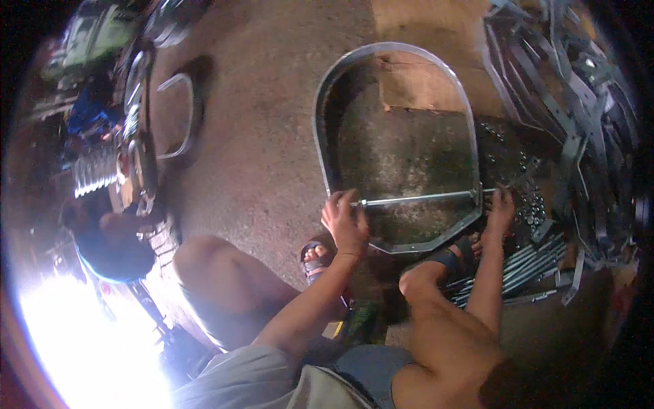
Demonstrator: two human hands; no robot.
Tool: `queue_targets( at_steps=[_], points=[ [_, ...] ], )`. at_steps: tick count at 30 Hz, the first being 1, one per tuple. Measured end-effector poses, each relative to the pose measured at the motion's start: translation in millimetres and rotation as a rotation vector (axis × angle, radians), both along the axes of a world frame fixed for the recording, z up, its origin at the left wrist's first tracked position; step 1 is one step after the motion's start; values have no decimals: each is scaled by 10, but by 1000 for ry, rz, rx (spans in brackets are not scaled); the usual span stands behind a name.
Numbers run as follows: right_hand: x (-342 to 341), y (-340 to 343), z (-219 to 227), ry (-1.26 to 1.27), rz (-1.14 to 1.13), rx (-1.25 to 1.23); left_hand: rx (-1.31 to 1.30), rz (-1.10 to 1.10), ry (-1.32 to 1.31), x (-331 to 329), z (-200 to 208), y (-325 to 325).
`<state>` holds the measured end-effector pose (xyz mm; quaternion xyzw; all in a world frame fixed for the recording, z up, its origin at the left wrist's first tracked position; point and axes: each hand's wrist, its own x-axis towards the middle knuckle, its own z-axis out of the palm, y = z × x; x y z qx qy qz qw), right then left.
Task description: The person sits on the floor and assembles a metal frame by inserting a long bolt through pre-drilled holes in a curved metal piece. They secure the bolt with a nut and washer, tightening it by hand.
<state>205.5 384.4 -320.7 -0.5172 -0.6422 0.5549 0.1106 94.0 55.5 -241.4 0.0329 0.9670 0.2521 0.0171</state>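
Observation:
A large hoop bent from flat grey metal strip lies in front of me, rounded at the far end and angled at the near end. A metal rod crosses its near part from side to side, with nuts showing near both ends. My left hand is closed around the rod's left end, against the hoop's left side; its fingers hide that joint. Just outside the hoop's right side, my right hand pinches the end of the rod that sticks out. Whether a small nut is between those fingers is too blurred to see.
Loose nuts lie scattered right of the hoop, beside a bundle of rods. Bent metal strips are heaped at far right, near cardboard. A curved strip lies left. Another person sits at left.

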Motion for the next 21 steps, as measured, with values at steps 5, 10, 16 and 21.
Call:
queue_targets(
  at_steps=[5, 10, 16, 21],
  points=[
    [-56, 70, -199, -71, -41, 99, 350, 654, -279, -16, -270, -693],
    [-572, -609, 614, -36, 379, 652, 473, 557, -412, 156, -407, -826],
    [-974, -1412, 692, -83, 1352, 698, 602, 567, -490, 166, -459, -826],
    [-1027, -1479, 451, -144, 1520, 645, 390, 438, -507, 133, -367, -871]
  ],
)
